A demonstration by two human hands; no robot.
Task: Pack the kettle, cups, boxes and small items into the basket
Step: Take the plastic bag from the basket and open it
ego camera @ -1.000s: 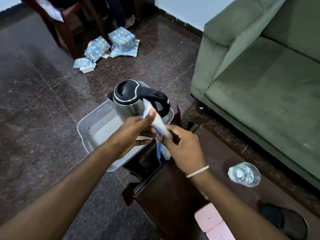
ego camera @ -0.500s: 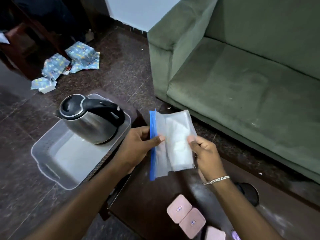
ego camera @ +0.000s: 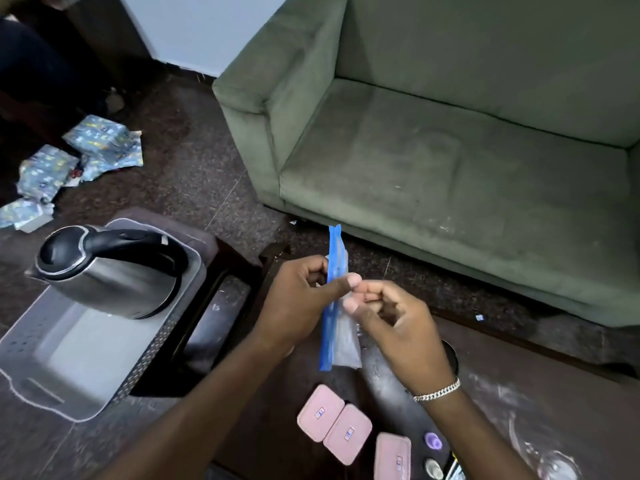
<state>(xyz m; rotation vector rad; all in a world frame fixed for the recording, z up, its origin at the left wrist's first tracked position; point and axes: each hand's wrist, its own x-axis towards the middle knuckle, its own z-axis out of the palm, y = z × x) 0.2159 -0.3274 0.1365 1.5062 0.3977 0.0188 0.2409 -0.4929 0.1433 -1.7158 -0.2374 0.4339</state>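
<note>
Head view, nearest first: three pink boxes (ego camera: 334, 424) lie flat on the dark table (ego camera: 277, 427), close below the hands, two of them touching side by side and the third just to their right. A small purple item (ego camera: 433, 441) sits right of that third box. Above the boxes, both hands pinch one clear bag with a blue zip strip (ego camera: 331, 306), held upright and edge-on over the table; the left hand (ego camera: 298, 303) grips the strip between thumb and fingers, and the right hand (ego camera: 398, 327), with a bracelet (ego camera: 437, 391) at the wrist, pinches the bag from the other side. Left of the hands, a grey basket (ego camera: 52, 389) holds the steel kettle (ego camera: 107, 271), which stands at its far end. Beyond the hands is a green sofa (ego camera: 450, 150), and far left of it, wrapped parcels (ego camera: 90, 147) lie on the floor.
</note>
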